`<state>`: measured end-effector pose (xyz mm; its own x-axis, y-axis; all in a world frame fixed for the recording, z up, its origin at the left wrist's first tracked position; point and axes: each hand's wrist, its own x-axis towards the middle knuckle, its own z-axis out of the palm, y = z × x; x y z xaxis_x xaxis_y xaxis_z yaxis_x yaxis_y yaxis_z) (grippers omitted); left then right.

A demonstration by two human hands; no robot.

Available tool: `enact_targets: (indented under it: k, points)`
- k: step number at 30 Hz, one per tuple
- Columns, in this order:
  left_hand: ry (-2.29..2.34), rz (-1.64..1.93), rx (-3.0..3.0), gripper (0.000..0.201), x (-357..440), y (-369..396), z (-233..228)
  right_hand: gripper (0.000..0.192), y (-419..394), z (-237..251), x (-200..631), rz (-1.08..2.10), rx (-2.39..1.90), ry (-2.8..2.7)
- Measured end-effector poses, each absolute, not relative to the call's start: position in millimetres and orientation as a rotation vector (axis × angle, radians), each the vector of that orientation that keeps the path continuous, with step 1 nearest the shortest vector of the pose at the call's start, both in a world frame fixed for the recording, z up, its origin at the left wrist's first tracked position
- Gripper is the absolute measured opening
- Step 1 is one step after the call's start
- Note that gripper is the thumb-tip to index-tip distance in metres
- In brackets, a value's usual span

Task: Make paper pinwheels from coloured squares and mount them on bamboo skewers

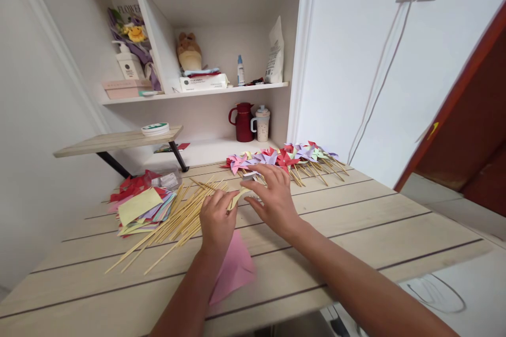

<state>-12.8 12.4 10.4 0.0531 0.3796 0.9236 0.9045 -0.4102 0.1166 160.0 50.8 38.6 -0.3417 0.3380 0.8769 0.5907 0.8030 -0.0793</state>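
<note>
A pale yellow piece of paper (237,198) is pinched between the thumb and fingers of my left hand (216,217). Close on its right, my right hand (274,197) has its thumb and index finger apart around the paper's far end; whether they touch it is unclear. Just beyond those fingers lies a small grey-white object (249,175), partly covered and too small to name. A pink paper sheet (237,268) with creases rests under my left wrist. Bamboo sticks (185,216) lie in a loose pile left of my left hand.
Finished paper pinwheels (286,158) on sticks lie at the back right of the table (340,263). Coloured paper squares (140,205) and a clear plastic box (169,179) are at the left. Behind stand a small riser (118,141), a red jug (244,124) and a cup (262,124).
</note>
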Motion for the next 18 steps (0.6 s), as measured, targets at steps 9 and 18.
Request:
enact_targets:
  k: [9,18]
  points:
    - [-1.335,-1.260,-1.886,0.018,-6.0,8.5,13.4,0.012,54.7,36.1,160.8,-0.273,-0.663,-1.972]
    - [-1.396,-1.534,-1.915,0.013,-1.2,5.5,18.8,0.008,56.8,37.3,158.0,0.076,-0.712,-1.907]
